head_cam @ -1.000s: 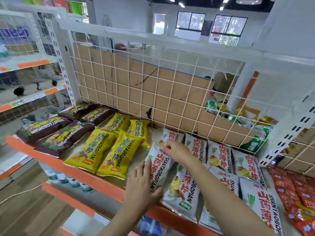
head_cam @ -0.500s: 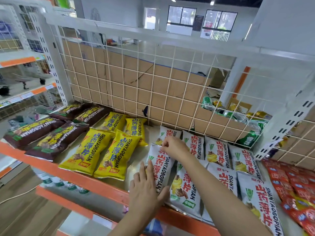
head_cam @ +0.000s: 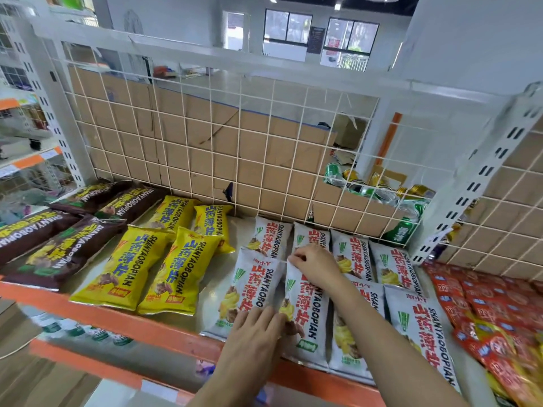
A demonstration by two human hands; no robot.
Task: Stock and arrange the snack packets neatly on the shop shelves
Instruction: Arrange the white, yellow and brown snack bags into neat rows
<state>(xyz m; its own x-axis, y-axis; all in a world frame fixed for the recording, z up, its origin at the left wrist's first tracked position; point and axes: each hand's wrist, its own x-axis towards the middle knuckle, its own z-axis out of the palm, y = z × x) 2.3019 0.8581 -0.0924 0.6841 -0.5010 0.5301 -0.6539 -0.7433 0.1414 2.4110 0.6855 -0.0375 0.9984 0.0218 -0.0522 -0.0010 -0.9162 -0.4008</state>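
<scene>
two bare hands are on the white foil snack packets (head_cam: 392,268) with red characters. these lie flat in two rows, four behind and four in front, on the metal shelf with the orange front edge (head_cam: 117,318). we see the right hand (head_cam: 316,267) reach in over the front row, fingers curled. its thumb and fingertips pinch the far edge of the second front packet (head_cam: 305,312), counted from the left. the left hand (head_cam: 252,333) lies palm down at the near end of the same row. its fingers are straight and close together, pressing where the first front packet (head_cam: 252,286) and the second meet. those two packets touch side by side. left of them, past a bare strip of shelf, we see four yellow foil packets (head_cam: 129,268) with blue characters, two in front and two behind. further left lie the dark brown foil packets (head_cam: 58,251). to the right, red packets (head_cam: 499,312) lie in a looser heap. behind everything stands a white wire grid (head_cam: 235,136) backed by brown cardboard (head_cam: 191,136). green drink cans (head_cam: 335,173) lie beyond the grid on the right.
</scene>
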